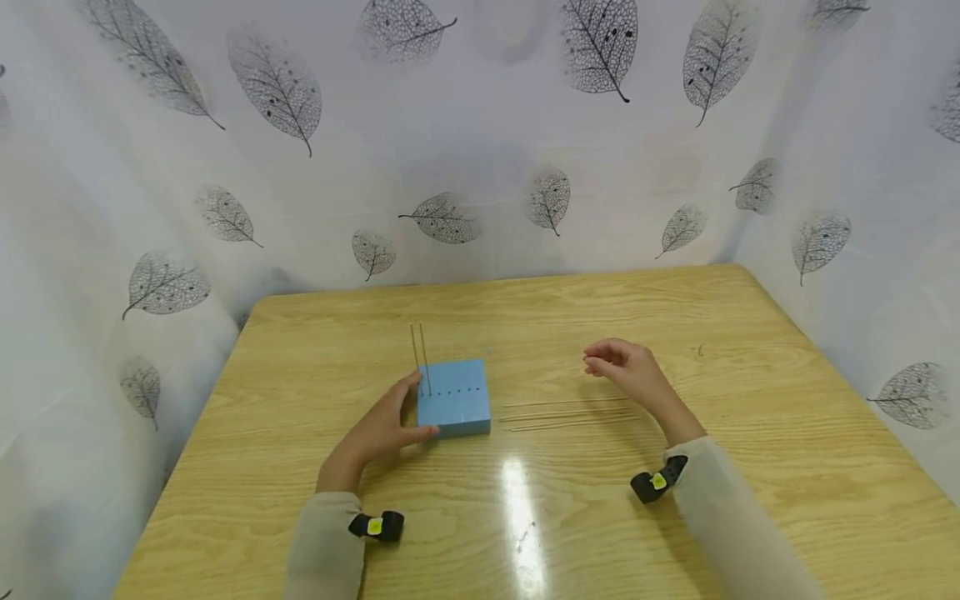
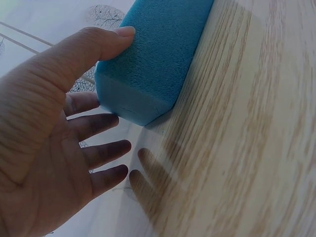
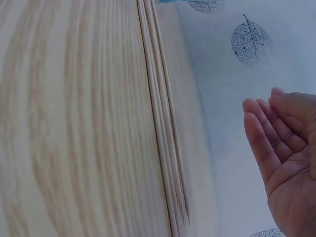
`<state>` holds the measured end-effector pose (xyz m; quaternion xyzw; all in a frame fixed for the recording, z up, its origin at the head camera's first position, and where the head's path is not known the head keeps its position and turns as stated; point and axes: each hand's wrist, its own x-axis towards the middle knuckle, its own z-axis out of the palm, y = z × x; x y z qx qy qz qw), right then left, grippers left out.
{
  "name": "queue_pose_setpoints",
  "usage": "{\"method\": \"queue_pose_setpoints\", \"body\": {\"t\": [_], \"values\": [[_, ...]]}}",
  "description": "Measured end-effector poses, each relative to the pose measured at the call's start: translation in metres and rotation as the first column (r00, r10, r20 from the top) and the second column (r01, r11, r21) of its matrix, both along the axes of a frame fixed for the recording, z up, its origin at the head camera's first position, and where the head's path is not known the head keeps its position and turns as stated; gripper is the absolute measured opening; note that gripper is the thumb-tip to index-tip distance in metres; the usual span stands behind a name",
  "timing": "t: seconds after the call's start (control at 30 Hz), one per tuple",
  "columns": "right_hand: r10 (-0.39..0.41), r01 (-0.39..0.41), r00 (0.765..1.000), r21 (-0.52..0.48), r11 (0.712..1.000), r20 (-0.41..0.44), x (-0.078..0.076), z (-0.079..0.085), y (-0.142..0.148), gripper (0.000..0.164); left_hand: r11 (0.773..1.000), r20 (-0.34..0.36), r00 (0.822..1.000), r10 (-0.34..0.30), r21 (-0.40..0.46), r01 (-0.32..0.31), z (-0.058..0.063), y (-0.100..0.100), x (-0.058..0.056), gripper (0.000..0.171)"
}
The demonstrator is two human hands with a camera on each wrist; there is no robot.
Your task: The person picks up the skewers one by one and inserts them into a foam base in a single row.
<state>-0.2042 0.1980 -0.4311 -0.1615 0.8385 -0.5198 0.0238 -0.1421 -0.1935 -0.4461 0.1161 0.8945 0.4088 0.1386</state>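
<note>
Fingers of the right hand (image 1: pixel 632 375) draw together, perhaps on something too thin to confirm; nearest them, thin sticks (image 3: pixel 160 89) lie on the table, pointing lengthwise leftward toward the blue block (image 1: pixel 457 410), which the left hand's (image 1: pixel 382 429) spread fingers touch.

Passage is free over the rectangular blue foam block (image 1: pixel 459 409), except where two thin upright wooden sticks (image 1: pixel 425 358) rise at left.

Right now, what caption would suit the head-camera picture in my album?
Left hand holds a blue foam block bearing two upright skewers; right hand hovers near loose skewers.
</note>
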Motion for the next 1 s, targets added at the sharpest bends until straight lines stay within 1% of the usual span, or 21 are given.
{"method": "queue_pose_setpoints", "body": {"t": [0.17,0.3,0.43,0.57,0.73,0.87,1.0], "values": [[-0.006,0.006,1.000,0.005,1.000,0.021,0.000,-0.002,0.005,0.028,1.000,-0.005,1.000,-0.005,-0.005,0.005,0.000,0.000,-0.001,0.101],[0.009,-0.009,0.999,0.008,1.000,0.038,0.001,-0.005,0.007,0.026,1.000,-0.006,1.000,-0.003,-0.007,0.003,-0.001,0.000,-0.001,0.101],[0.057,-0.060,0.998,0.076,0.995,0.040,0.001,-0.010,0.008,0.022,1.000,-0.006,1.000,0.000,-0.006,0.000,-0.002,0.001,-0.001,0.101],[0.111,-0.115,0.993,0.188,0.975,0.035,0.000,-0.014,0.008,0.016,1.000,-0.010,1.000,-0.004,-0.003,0.004,-0.002,0.001,0.001,0.099],[0.180,-0.184,0.983,0.268,0.946,0.038,-0.004,-0.020,0.006,0.012,1.000,-0.020,1.000,-0.007,0.001,0.007,-0.001,0.002,0.001,0.097],[0.214,-0.223,0.975,0.303,0.927,0.064,-0.006,-0.023,0.004,0.012,1.000,-0.023,1.000,-0.005,0.000,0.005,0.000,0.002,0.001,0.097],[0.228,-0.248,0.968,0.302,0.920,0.102,-0.005,-0.024,0.003,0.012,1.000,-0.023,1.000,-0.005,-0.004,0.005,0.001,0.002,0.000,0.097]]}}
